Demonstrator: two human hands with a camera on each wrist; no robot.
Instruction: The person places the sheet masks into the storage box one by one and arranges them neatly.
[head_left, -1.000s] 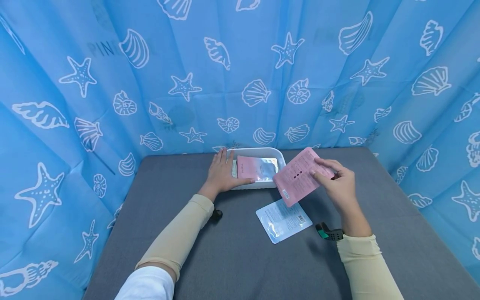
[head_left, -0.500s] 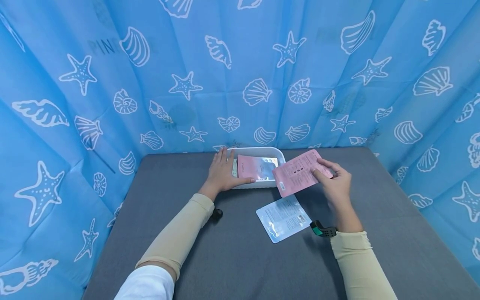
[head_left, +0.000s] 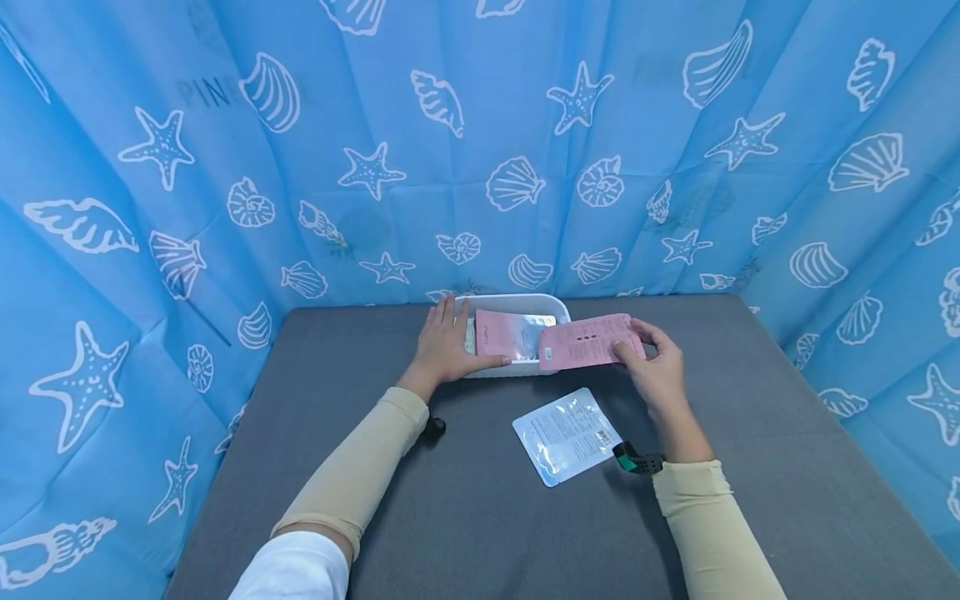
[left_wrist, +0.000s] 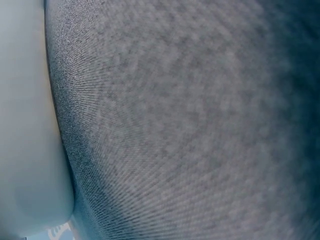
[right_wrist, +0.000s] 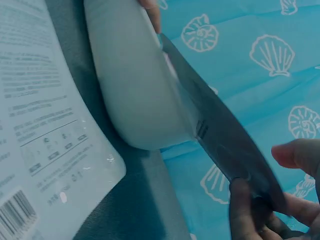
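Observation:
My right hand [head_left: 656, 367] pinches a pink sheet mask packet [head_left: 581, 343] by its right end, thumb on the printed side. The packet's left end overlaps the right rim of a white plastic basket [head_left: 558, 306]. Seen edge-on in the right wrist view, the held packet [right_wrist: 220, 130] slants across the basket's end. My left hand [head_left: 442, 346] rests over the basket's left end, fingers extended, its thumb along the front rim. Inside lies another packet [head_left: 495, 335], pink and silvery, with a pale green edge beside it. The left wrist view shows the basket wall [left_wrist: 30, 115] but no hand.
A light-blue foil packet [head_left: 566, 437] lies printed side up on the grey cloth-covered table [head_left: 465, 517], in front of the basket. A blue curtain [head_left: 510, 125] with white shells hangs close behind the basket. Dark straps sit on both wrists.
My right hand has moved left and a little away from me. The pink packet has swung flatter and now reaches over the basket's right end. My left hand and the blue packet have stayed put.

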